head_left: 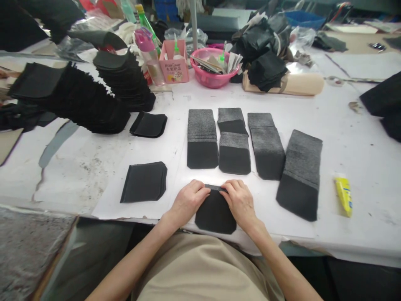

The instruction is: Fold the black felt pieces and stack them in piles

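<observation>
Flat on the table before me lies a black leather-like piece [216, 213] with cut corners at its near end. My left hand [191, 198] pinches its far left corner, and my right hand [239, 200] pinches the far right corner. Between the fingertips a narrow strip along the far edge shows, greyer than the rest; it looks folded over. To the left lies a small pile of similar black pieces [144, 182], with another small pile [148, 124] behind it. Beyond my hands are overlapping rows of black pieces with grey bands [202, 138], [265, 142], [300, 171].
A yellow tube [343, 196] lies at the right. Tall stacks of black pieces [78, 96] lean at the back left. Along the back stand a pink box [173, 67], a pink basin [214, 77] and a beige roll [300, 84] under black scraps. The table's front edge is close to my body.
</observation>
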A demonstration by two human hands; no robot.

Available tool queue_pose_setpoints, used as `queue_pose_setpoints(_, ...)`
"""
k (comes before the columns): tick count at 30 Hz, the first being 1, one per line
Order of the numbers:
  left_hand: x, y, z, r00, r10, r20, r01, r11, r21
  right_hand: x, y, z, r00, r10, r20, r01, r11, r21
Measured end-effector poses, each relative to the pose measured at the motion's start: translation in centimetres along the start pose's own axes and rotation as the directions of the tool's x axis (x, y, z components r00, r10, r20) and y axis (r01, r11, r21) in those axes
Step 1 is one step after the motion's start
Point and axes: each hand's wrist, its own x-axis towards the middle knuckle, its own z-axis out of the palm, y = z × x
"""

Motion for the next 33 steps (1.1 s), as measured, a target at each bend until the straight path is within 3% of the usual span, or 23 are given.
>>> queue_pose_setpoints(6, 1.5, -0.7, 0.0, 0.997, 0.049, 0.060, -0.056, 0.991, 0.120, 0.2, 0.3, 0.0, 1.000, -0.018, 0.015, 0.017, 1.000, 0.024)
queue_pose_setpoints(13, 1.1, -1.2, 0.2, 0.988, 0.153, 0.005, -0.152, 0.979, 0.132, -0.2, 0.9, 0.6, 0.993, -0.103, -0.066, 0.112, 0.983, 0.148)
queue_pose_setpoints(19, 0.9, -1.2, 0.0, 0.964, 0.265, -0.013, -0.257, 0.945, 0.200, -0.7, 1.6, 0.6, 0.980, -0.171, -0.105, 0.185, 0.974, 0.134)
queue_pose_setpoints(33, 0.8, -1.1, -0.4, 0.955, 0.290, 0.061, -0.296, 0.927, 0.232, -1.1, 2.2, 0.6, 0.965, -0.254, -0.057, 0.258, 0.963, 0.077)
